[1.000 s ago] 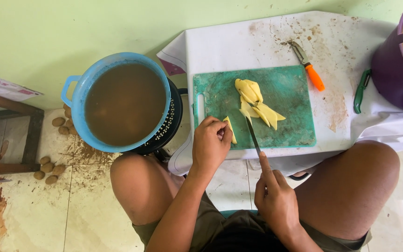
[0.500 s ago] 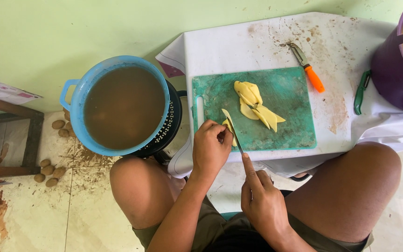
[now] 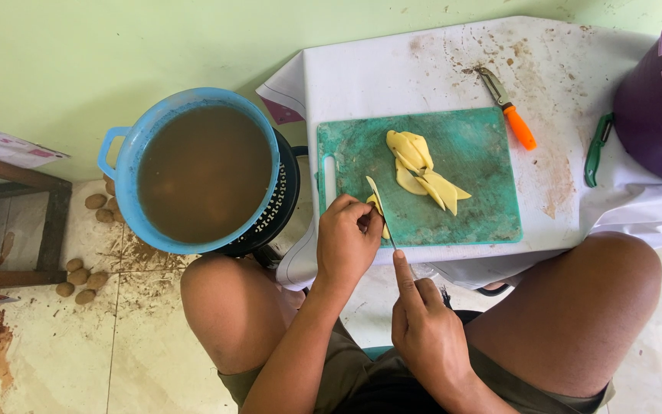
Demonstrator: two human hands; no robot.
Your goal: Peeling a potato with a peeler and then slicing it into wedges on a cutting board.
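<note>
A green cutting board (image 3: 469,153) lies on a low white table (image 3: 423,69). Several pale yellow potato slices (image 3: 419,169) are piled at its middle. My left hand (image 3: 346,241) pinches a small yellow potato piece (image 3: 381,215) at the board's near left edge. My right hand (image 3: 427,330) grips a knife (image 3: 381,211), index finger stretched along the blade's back; the blade rests against the potato piece beside my left fingers.
A blue tub (image 3: 197,169) of brown water sits on a black basket left of the table. An orange-handled peeler (image 3: 509,107) lies beyond the board, a green-handled tool (image 3: 595,149) and a purple bucket (image 3: 657,107) at right. Small potatoes (image 3: 86,280) and peelings litter the floor.
My right hand has carried the knife leftward from the board's centre to the piece held by my left hand. The left hand stayed at the near left edge.
</note>
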